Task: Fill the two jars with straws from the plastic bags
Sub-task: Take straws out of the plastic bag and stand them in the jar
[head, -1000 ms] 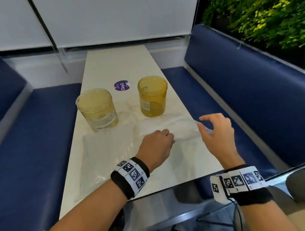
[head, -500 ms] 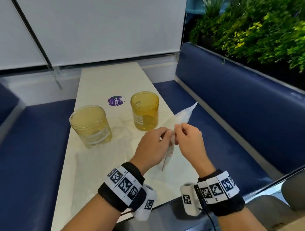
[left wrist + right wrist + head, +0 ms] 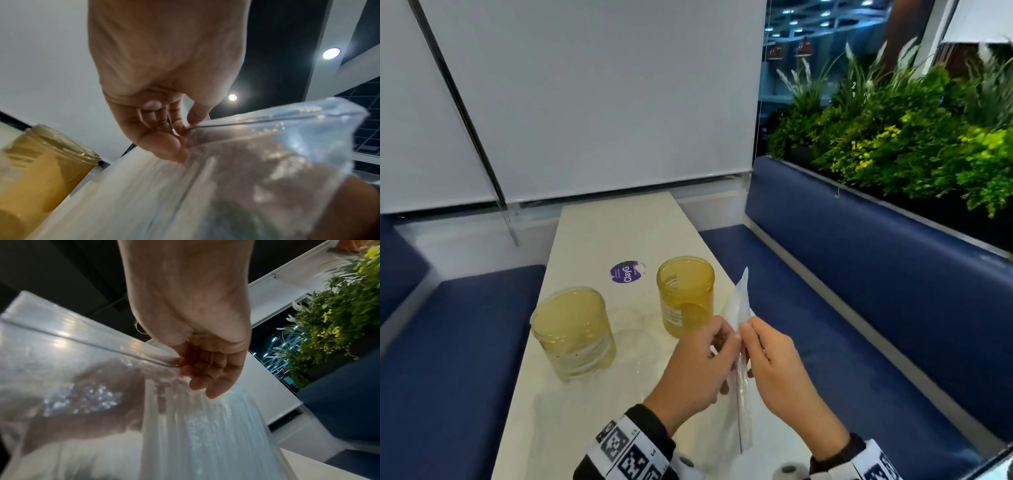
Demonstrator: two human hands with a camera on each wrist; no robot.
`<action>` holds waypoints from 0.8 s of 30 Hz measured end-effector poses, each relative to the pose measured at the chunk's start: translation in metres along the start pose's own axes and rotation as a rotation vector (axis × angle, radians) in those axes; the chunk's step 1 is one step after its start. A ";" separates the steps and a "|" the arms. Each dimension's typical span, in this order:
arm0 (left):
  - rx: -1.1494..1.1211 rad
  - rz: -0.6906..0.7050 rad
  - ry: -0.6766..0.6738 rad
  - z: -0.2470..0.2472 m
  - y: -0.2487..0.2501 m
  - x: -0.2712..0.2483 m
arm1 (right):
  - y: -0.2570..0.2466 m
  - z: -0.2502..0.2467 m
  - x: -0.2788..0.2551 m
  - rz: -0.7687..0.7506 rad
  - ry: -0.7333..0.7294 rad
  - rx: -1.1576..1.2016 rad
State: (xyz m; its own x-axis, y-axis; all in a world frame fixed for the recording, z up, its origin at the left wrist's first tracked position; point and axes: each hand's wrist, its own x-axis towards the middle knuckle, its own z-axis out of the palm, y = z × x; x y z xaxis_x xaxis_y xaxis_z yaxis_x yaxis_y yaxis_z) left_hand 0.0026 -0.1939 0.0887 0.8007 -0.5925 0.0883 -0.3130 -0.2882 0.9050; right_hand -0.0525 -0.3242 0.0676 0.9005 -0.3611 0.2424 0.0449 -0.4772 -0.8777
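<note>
Both amber jars, left jar (image 3: 573, 334) and right jar (image 3: 685, 296) at frame centre on the bench (image 3: 599, 240), look empty; filling not started. Lower centre, left hand (image 3: 697, 371) and right hand (image 3: 780, 370) each pinch the plastic bag (image 3: 739, 305) at its zip edge, apparently to open it; straws inside appear only as blurred white lines.

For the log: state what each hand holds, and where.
Left hand and right hand both pinch the plastic bag at its zip-seal edge, one on each side.
</note>
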 end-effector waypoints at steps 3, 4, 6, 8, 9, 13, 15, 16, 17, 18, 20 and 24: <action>-0.005 -0.024 -0.029 -0.004 0.001 0.005 | -0.003 0.003 0.005 0.000 -0.046 -0.075; -0.015 -0.030 -0.018 -0.005 0.001 0.006 | -0.004 0.004 0.006 -0.007 -0.039 -0.103; -0.020 -0.030 0.030 -0.004 0.002 0.007 | -0.006 0.005 0.008 -0.012 -0.009 -0.129; -0.008 -0.026 0.098 -0.004 0.003 0.008 | -0.009 0.006 0.009 -0.011 0.033 -0.188; 0.001 -0.029 0.124 -0.003 0.002 0.008 | -0.011 0.006 0.008 -0.008 0.050 -0.247; 0.125 -0.062 0.244 -0.009 -0.005 0.010 | -0.025 -0.004 0.004 0.027 0.092 -0.550; 0.180 -0.076 0.297 -0.019 -0.008 0.011 | -0.030 -0.016 0.005 0.085 0.119 -0.615; 0.213 -0.065 0.302 -0.023 -0.007 0.011 | -0.031 -0.021 0.005 0.107 0.120 -0.639; 0.266 -0.044 0.301 -0.026 -0.006 0.011 | -0.033 -0.025 0.006 0.122 0.119 -0.654; 0.332 -0.024 0.289 -0.028 -0.002 0.011 | -0.032 -0.026 0.008 0.128 0.114 -0.656; 0.449 0.019 0.240 -0.028 0.006 0.011 | -0.034 -0.022 0.010 0.100 0.093 -0.687; 0.730 -0.011 0.095 -0.026 0.016 0.018 | -0.047 -0.014 0.016 0.051 -0.043 -0.943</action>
State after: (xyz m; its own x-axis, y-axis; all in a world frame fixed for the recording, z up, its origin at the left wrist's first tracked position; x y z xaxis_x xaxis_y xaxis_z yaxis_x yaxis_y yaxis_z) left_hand 0.0249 -0.1898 0.1156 0.8360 -0.5288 0.1466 -0.5389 -0.7408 0.4010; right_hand -0.0460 -0.3186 0.1190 0.9076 -0.3788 0.1809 -0.3467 -0.9193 -0.1861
